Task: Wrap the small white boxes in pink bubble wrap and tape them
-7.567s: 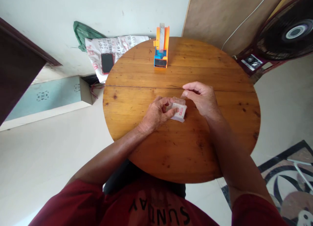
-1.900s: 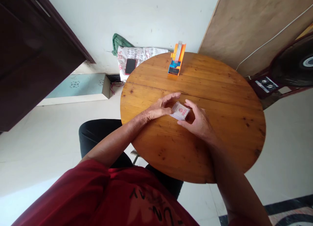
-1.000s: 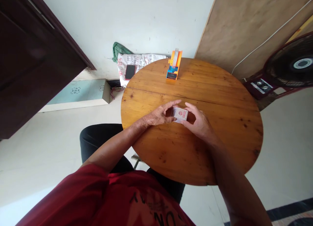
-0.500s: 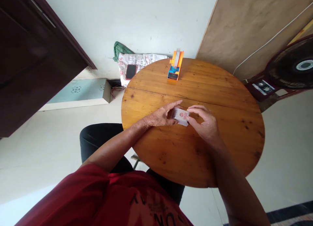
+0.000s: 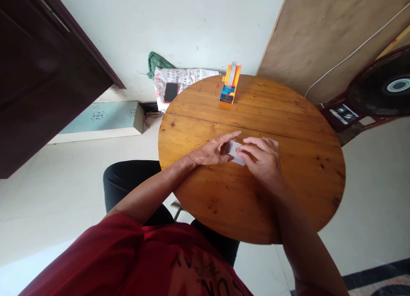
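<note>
A small whitish box (image 5: pixel 237 158) is held just above the round wooden table. My left hand (image 5: pixel 213 152) grips its left end, thumb on the near side and fingers on the far side, with the index finger stretched past it. The bent fingers of my right hand (image 5: pixel 263 157) are at the box's top and right end, thumb and index fingertip close together on it. They cover most of its upper face. Whether they pinch a loose edge of it I cannot make out.
An orange and blue tape dispenser (image 5: pixel 229 84) with a clear roll stands at the table's (image 5: pixel 288 112) far side. Beyond the left edge, a dark phone (image 5: pixel 171 92) lies on a printed white sack (image 5: pixel 195 77). A fan (image 5: pixel 384 84) stands at the right.
My right hand has shifted left over the box, and its fingers now cover the red print that showed before. My left hand holds the box in about the same place.
</note>
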Action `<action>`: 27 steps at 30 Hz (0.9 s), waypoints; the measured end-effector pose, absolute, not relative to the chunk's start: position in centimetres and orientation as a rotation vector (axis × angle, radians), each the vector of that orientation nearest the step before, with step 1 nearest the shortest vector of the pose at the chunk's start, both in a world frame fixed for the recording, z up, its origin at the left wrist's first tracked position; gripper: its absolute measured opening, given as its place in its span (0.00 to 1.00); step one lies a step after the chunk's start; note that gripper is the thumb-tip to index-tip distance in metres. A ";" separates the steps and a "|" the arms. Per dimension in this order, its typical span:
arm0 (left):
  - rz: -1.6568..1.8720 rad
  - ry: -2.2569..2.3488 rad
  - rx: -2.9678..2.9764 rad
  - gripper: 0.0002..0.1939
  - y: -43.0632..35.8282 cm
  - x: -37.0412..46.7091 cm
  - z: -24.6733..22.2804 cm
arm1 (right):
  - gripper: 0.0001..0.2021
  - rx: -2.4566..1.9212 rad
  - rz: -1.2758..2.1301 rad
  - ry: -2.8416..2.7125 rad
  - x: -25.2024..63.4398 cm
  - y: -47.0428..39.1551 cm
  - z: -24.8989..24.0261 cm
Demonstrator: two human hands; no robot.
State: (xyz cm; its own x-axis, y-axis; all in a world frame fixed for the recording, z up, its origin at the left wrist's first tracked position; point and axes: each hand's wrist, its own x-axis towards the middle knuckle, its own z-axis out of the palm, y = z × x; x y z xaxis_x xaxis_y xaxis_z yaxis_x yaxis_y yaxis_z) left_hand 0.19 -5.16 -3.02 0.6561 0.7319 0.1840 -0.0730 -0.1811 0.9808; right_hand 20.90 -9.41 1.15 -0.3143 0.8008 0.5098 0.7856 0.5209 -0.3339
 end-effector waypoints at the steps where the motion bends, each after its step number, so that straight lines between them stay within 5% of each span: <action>1: 0.788 0.560 1.605 0.46 -5.2 0.2 -3.0 | 0.07 -1.285 0.005 -2.154 20.9 -9.5 1.2; 8: 0.811 0.554 1.628 0.46 -5.3 0.4 -3.3 | 0.09 -1.280 -0.052 -2.169 20.2 -9.3 1.1; 19: 0.878 0.505 1.728 0.48 -5.8 0.8 -3.4 | 0.10 -1.335 0.750 -1.475 20.7 -8.4 0.8; 27: 0.876 0.505 1.691 0.54 -5.8 0.8 -3.4 | 0.09 -1.199 0.794 -1.333 21.8 -8.4 0.9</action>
